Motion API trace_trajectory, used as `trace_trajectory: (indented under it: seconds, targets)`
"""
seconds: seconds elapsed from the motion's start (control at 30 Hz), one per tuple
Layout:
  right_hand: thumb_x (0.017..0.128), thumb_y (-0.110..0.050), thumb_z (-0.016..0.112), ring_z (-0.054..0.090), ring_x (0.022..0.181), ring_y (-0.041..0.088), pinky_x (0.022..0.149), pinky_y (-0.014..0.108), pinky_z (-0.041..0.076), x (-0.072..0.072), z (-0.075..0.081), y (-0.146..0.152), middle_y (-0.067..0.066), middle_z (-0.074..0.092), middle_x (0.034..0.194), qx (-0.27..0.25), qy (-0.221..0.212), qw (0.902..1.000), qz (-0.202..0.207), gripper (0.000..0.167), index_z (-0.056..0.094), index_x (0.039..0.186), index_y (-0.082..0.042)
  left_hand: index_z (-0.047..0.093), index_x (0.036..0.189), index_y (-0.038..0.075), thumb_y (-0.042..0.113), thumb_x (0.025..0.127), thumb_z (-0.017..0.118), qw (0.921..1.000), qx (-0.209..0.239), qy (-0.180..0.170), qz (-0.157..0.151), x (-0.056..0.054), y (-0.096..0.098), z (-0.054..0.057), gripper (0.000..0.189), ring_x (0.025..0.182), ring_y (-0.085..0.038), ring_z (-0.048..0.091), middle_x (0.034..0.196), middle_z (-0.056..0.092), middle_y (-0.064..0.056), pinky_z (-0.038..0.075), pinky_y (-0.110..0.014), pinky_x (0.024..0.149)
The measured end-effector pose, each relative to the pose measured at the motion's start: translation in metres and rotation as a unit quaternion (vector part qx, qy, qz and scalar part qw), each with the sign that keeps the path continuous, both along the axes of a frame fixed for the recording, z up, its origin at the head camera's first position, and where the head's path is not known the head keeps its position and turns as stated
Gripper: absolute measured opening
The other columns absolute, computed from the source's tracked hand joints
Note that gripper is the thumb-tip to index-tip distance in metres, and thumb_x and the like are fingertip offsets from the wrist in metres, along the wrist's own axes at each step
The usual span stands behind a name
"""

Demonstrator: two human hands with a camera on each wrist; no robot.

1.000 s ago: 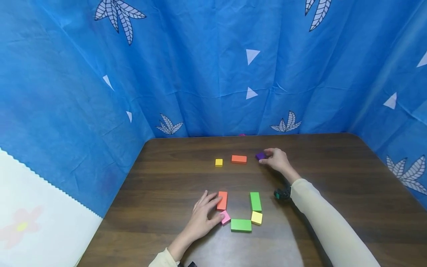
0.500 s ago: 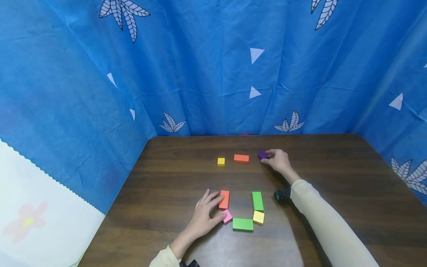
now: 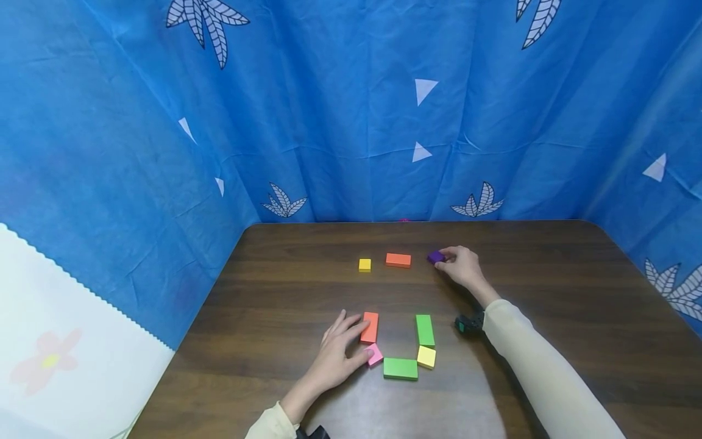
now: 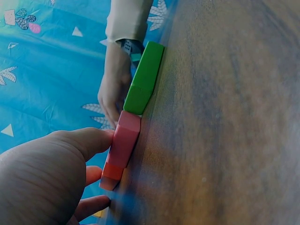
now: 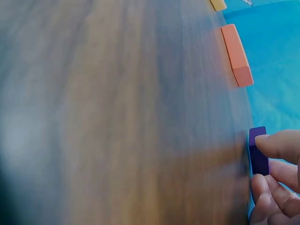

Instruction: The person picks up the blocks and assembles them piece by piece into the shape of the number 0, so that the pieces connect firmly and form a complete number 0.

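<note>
At the far side of the table, my right hand [image 3: 464, 268] pinches a purple block [image 3: 436, 256] between thumb and fingers. The right wrist view shows the thumb lying on that purple block [image 5: 259, 152]. Nearer to me, my left hand [image 3: 339, 356] rests with fingers spread. Its thumb tip touches a pink block [image 3: 375, 355], and a fingertip lies on an orange block [image 3: 370, 327] just beyond. Beside the pink block lies a long green block [image 3: 400, 369]. A pale yellow block [image 3: 426, 357] and a second green block [image 3: 425, 330] continue from it, forming a U shape.
In the back row, another orange block [image 3: 398, 260] and a small yellow block [image 3: 364, 265] lie left of the purple one. The brown wooden table [image 3: 285, 292] is bounded by a blue curtain [image 3: 340, 110] behind. A white floral cloth [image 3: 71, 341] hangs at the left.
The head view has turned slightly, so everything appears a little further right. Both hands keep their places on the blocks, and the blocks' layout looks the same.
</note>
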State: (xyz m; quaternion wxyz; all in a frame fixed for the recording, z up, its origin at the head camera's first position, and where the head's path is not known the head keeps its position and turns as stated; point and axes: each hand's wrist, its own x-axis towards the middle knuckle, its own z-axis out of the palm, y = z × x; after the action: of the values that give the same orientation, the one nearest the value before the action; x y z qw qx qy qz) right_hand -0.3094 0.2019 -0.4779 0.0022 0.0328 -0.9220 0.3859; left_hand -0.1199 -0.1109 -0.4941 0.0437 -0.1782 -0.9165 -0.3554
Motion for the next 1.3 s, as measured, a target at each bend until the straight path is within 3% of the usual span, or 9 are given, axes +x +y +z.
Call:
trace_trajectory:
  seconds: [0.27,0.47,0.7,0.87,1.3]
  targets:
    - [0.09,-0.019,0.069,0.058,0.093,0.031,0.08,0.041,0.054,0.012,0.001,0.012,0.02,0.062,0.109,-0.01,0.028,0.9987,0.042,0.039,0.063,0.124,0.0,0.058,0.137,0.013,0.034,0.087,0.071,0.9999,0.001,-0.011,0.0,-0.001,-0.001,0.001,0.056,0.145,-0.043,0.026,0.145,0.05,-0.011,0.022,-0.069,0.109]
    - [0.088,-0.016,0.071,0.06,0.092,0.027,0.085,0.046,0.053,0.021,0.002,0.016,0.015,0.066,0.105,-0.004,0.04,0.9941,0.101,0.036,0.066,0.122,-0.004,0.058,0.137,0.013,0.034,0.087,0.072,0.9999,0.002,-0.012,0.001,0.0,-0.001,0.002,0.056,0.145,-0.043,0.026,0.145,0.051,-0.011,0.023,-0.07,0.109]
    - [0.084,-0.012,0.076,0.062,0.087,0.02,0.077,0.033,0.052,0.036,0.005,0.011,0.007,0.067,0.098,-0.005,0.072,0.9809,0.181,0.034,0.07,0.116,-0.006,0.058,0.137,0.013,0.033,0.087,0.072,0.9999,0.0,-0.011,0.001,0.0,0.0,0.002,0.056,0.145,-0.043,0.026,0.145,0.051,-0.012,0.023,-0.069,0.109]
    - [0.084,-0.013,0.076,0.062,0.089,0.017,0.073,0.025,0.053,0.047,0.011,0.005,0.004,0.066,0.101,0.003,0.066,0.9733,0.22,0.034,0.07,0.117,-0.009,0.057,0.137,0.013,0.033,0.087,0.071,0.9999,-0.003,-0.014,0.0,0.0,0.001,0.001,0.056,0.146,-0.043,0.025,0.145,0.05,-0.012,0.022,-0.069,0.109]
    - [0.082,-0.005,0.076,0.061,0.086,0.014,0.073,0.024,0.054,0.061,0.019,-0.003,0.003,0.067,0.102,0.041,0.053,0.9479,0.311,0.032,0.072,0.113,-0.009,0.057,0.137,0.012,0.033,0.087,0.072,0.9998,-0.006,-0.017,0.002,0.001,0.002,0.001,0.056,0.146,-0.042,0.024,0.146,0.049,-0.011,0.022,-0.069,0.11]
